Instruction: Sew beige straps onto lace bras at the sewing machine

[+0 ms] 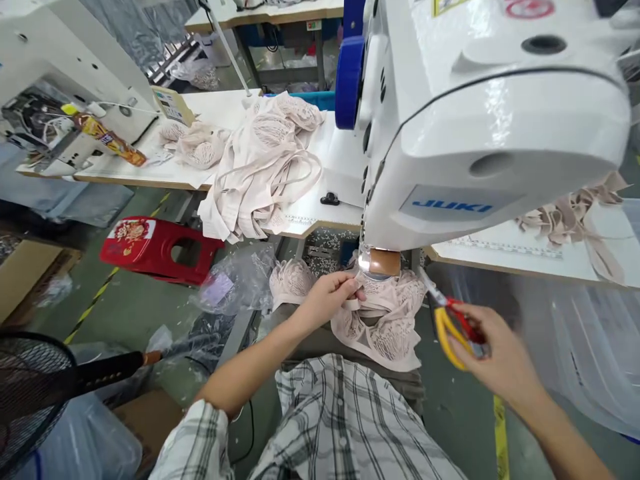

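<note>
Beneath the head of the white sewing machine, a pale pink lace bra drapes over my lap. My left hand pinches a narrow strap of it close to the needle area. Another lace cup lies left of that hand. Off to the right, my right hand has hold of scissors with one yellow and one red handle. Their blades point up and left towards the machine, apart from the fabric. The needle itself is hidden behind the machine's lower guard.
Left of the machine, a heap of bras hangs over the table edge. A drink bottle lies farther left. On the floor are a red stool and plastic bags. Fabric strips rest at right, above clear plastic bins.
</note>
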Available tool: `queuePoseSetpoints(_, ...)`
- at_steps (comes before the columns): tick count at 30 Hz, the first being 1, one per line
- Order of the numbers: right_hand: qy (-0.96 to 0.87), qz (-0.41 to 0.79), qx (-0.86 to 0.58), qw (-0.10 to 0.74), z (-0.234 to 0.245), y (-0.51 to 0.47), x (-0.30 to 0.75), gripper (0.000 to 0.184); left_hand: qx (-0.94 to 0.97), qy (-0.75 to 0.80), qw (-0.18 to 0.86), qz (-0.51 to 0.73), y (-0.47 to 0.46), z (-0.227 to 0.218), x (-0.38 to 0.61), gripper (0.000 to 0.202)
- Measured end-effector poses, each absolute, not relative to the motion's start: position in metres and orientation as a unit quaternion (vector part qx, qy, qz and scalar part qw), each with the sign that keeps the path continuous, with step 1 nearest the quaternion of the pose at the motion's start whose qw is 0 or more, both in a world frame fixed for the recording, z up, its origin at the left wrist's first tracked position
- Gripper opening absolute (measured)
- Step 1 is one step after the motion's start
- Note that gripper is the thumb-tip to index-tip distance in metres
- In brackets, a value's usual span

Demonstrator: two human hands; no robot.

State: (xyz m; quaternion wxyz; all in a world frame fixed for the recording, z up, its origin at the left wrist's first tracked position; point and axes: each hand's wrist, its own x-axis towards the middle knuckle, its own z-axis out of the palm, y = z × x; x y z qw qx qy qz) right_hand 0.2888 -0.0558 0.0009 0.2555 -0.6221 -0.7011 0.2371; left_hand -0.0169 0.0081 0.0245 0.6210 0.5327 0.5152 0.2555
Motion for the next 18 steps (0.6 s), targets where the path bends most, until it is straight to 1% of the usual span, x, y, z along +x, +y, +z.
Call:
queuePoseSetpoints(3, -0.752, 0.234, -0.564, 0.248, 0.001, -0.079, 0.254, 0.031, 0.51, 0.508, 0.641, 0.265, 0.01, 0.024, -0.015, 0.037)
queuePoseSetpoints(9, -0.758, 0.176, -0.564, 0.277, -0.008, -0.077, 0.224, 0.029, 0.489, 0.487, 0.667, 0.282, 0.008, 0.023, -0.011, 0.035)
queuePoseSetpoints(13, -0.764, 0.184, -0.55, 0.281, -0.007, -0.069, 0.217, 0.03, 0.522, 0.49, 0.648, 0.261, 0.005, 0.027, -0.01, 0.037)
queuePoseSetpoints(18, -0.764, 0.216, -0.541, 0.278, -0.006, -0.059, 0.211, 0.031, 0.576, 0.495, 0.608, 0.232, 0.004, 0.032, -0.008, 0.03)
